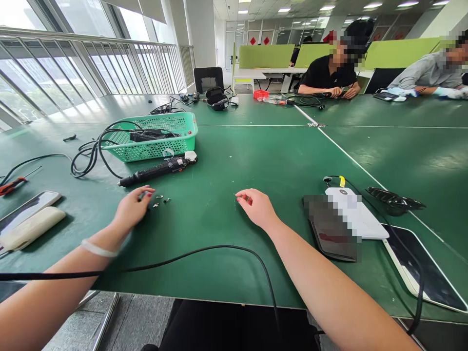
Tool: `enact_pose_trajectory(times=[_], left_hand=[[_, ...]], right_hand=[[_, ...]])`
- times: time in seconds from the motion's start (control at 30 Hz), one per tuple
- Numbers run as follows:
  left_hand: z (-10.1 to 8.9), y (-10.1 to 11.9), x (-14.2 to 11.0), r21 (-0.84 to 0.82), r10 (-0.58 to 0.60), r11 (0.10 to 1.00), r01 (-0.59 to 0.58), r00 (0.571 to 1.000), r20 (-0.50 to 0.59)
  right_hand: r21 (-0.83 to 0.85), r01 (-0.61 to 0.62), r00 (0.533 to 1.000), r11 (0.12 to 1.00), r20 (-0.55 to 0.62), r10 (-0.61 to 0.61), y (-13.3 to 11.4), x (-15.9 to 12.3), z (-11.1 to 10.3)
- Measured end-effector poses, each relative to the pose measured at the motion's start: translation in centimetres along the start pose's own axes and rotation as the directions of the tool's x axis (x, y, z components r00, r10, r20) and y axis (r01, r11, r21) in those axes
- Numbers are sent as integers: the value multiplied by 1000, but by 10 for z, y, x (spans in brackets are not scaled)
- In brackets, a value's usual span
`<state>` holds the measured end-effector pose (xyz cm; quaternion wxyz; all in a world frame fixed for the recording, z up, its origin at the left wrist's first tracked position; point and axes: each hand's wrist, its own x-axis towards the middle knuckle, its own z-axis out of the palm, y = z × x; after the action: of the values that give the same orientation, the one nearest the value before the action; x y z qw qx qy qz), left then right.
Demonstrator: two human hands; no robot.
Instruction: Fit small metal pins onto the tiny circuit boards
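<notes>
My left hand [133, 208] is low over the green table, fingers loosely bent and slightly apart, with nothing visible in them. Just right of its fingertips lie several small shiny metal pieces [156, 204]. My right hand [258, 208] is above the middle of the table, thumb and fingers drawn together in a pinch. Whatever sits between those fingertips is too small to make out. Beyond my left hand lies a black electric screwdriver [157, 171], on its side against a green plastic basket [149, 155] that holds a black adapter and cables.
A black cable [204, 250] crosses in front of me. At left are a red-handled screwdriver [14, 185] and phone-like devices [32, 229]. To the right lie a dark wallet-like case [331, 234], a white power bank [356, 214], sunglasses [395, 200] and a tablet [427, 268]. Two people sit opposite.
</notes>
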<state>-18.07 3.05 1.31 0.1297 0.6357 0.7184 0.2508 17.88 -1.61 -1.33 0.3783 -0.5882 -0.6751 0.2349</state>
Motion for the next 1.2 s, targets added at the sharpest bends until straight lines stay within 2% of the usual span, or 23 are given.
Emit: enact_pose_trajectory(times=[0.07, 0.13, 0.2, 0.27, 0.33, 0.4, 0.47, 0.5, 0.57, 0.63, 0.7, 0.8, 0.93, 1.0, 1.07, 1.2], left_hand=[[22, 23, -5, -4, 46, 999, -46, 997, 61], [44, 53, -17, -37, 178, 984, -174, 975, 132], [64, 85, -34, -109, 314, 949, -297, 922, 228], [81, 114, -52, -240, 428, 899, -367, 852, 302], [92, 137, -64, -372, 457, 867, -331, 826, 330], [97, 151, -68, -498, 403, 844, -198, 847, 347], [95, 156, -65, -592, 300, 804, -58, 899, 320], [93, 155, -63, -621, 270, 783, -38, 920, 285], [85, 151, -57, -625, 266, 777, -81, 941, 208], [80, 144, -53, -623, 259, 779, -77, 943, 207], [79, 140, -50, -674, 246, 738, 4, 929, 276], [85, 139, -48, -774, 251, 615, 150, 894, 372], [91, 141, -49, -815, 207, 458, 353, 850, 485], [90, 142, -50, -805, 196, 400, 438, 817, 542], [89, 142, -51, -791, 211, 373, 485, 786, 582], [88, 142, -53, -771, 292, 406, 490, 730, 618]], right_hand=[[-2, 2, 1000, 1000, 1, -2, 0, 0, 0], [0, -3, 1000, 1000, -6, 3, -1, -1, 0], [0, -11, 1000, 1000, -15, 11, 0, -1, -1], [-2, -21, 1000, 1000, -16, 21, 3, 0, -2], [-8, -28, 1000, 1000, 2, 28, 6, 2, -5], [-12, -34, 999, 999, 23, 34, 9, 3, -9], [-27, -33, 998, 999, 48, 35, 9, 4, -13], [-44, -27, 997, 999, 73, 31, 8, 3, -15], [-91, 2, 989, 996, 150, 12, 4, 1, -17], [-128, 45, 975, 991, 223, -16, -1, -1, -16], [-153, 91, 963, 984, 263, -49, -6, -2, -12], [-191, 143, 953, 971, 290, -83, -11, -2, -4], [-195, 127, 966, 973, 247, -77, -13, -1, 0], [-97, 48, 984, 994, 175, -30, -14, -2, -1], [97, -68, 991, 993, 117, 57, -16, -3, -2], [463, -235, 971, 855, 149, 187, -20, -5, -2]])
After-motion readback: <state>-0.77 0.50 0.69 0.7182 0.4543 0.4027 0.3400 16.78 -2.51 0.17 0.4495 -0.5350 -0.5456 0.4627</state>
